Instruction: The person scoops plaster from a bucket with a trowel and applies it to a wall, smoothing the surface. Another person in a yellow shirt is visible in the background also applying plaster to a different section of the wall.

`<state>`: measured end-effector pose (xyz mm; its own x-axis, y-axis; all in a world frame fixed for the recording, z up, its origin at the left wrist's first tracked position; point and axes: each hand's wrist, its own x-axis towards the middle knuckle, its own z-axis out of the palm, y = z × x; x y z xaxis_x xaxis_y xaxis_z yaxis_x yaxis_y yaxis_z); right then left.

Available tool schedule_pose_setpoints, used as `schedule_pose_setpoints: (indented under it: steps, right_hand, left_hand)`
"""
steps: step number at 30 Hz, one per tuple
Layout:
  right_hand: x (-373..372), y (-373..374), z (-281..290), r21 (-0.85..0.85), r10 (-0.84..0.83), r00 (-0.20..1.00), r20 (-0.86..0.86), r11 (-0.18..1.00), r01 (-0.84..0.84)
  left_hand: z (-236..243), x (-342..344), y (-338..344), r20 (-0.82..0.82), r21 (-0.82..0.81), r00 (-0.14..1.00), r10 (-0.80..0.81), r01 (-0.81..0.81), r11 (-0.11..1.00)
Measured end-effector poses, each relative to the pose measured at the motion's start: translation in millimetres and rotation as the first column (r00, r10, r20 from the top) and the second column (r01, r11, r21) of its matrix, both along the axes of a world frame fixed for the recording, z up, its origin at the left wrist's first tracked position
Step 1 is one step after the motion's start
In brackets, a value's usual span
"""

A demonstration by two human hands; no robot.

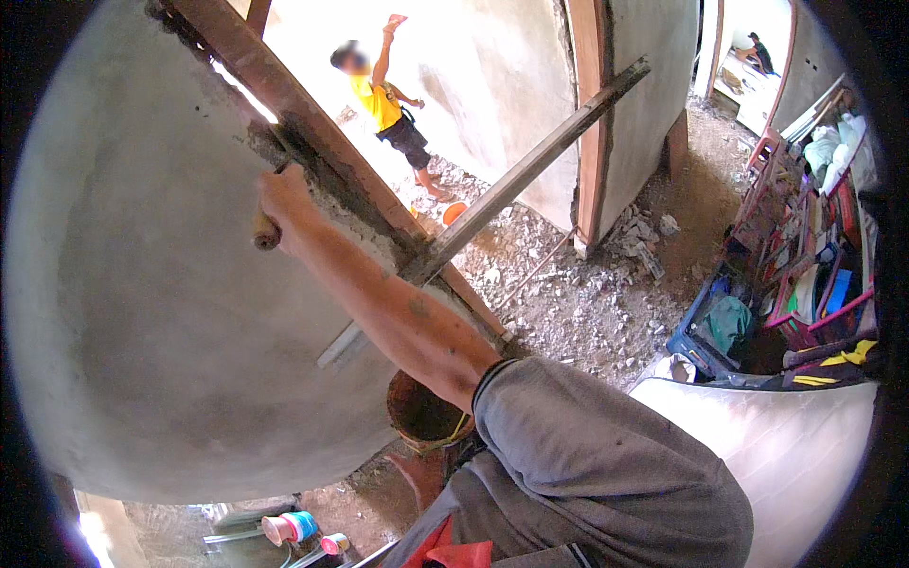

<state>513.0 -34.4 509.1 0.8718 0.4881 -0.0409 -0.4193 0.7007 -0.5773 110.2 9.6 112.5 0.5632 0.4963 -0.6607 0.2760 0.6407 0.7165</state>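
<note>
Grip: your right hand (pixel 284 204) is clenched around the short brown wooden handle (pixel 265 232) of a plastering tool, whose blade is hidden behind the fist, pressed to the wall at about 10 o'clock. Your left hand is out of view, so I cannot tell what it does.

Thing in hand: the tool sits against the wet grey mortar strip (pixel 312 180) beside the reddish wooden door-frame post (pixel 284 104).

Risk, mortar: you are working at full reach; I judge a slip of the wrist could gouge the fresh strip or drop mortar into the round rusty bucket (pixel 421 412) region below.

Risk, straightedge: the long grey metal straightedge (pixel 511 185) leans loose across the frame from 1 o'clock; your forearm passes close, and a knock could send it sliding.

Surface: the smooth grey plastered wall (pixel 142 312) fills the left side, looking damp.

Room: rubble-strewn dirt floor (pixel 587 293) at centre; a person in a yellow shirt (pixel 383 99) at 12 o'clock; a cluttered red metal rack (pixel 805 237) at 3 o'clock.
</note>
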Motion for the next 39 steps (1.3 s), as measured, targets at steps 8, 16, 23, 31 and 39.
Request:
schedule_pose_setpoints:
  steps: [8,16,23,31,39]
  right_hand:
    - [19.8,30.7,-0.2,-0.014,-0.097,0.995,-0.03,0.995,0.096]
    - [6.9,-3.3,-32.4,-0.139,-0.144,0.936,0.322,0.97,0.198]
    - [-75.1,-116.5,-279.5,-0.717,0.538,0.48,0.693,0.586,0.377]
    - [-114.9,-85.3,-503.5,-0.805,0.985,-0.071,0.16,0.172,0.568]
    - [-140.7,-81.1,-521.1,-0.975,0.988,0.0,-0.155,-0.153,-0.16]
  left_hand:
    - [0.0,-1.7,-2.7,0.002,-0.022,1.0,0.003,-0.003,1.0]
    - [-7.9,0.0,-12.1,0.026,-0.036,1.0,-0.003,0.004,0.999]
    - [-29.1,24.3,-13.9,0.073,-0.098,0.997,0.028,-0.021,0.995]
    - [-34.4,61.0,-18.3,0.077,-0.172,0.995,0.057,-0.043,0.984]
    - [-31.1,78.1,-14.8,0.084,-0.207,0.995,0.058,-0.04,0.978]
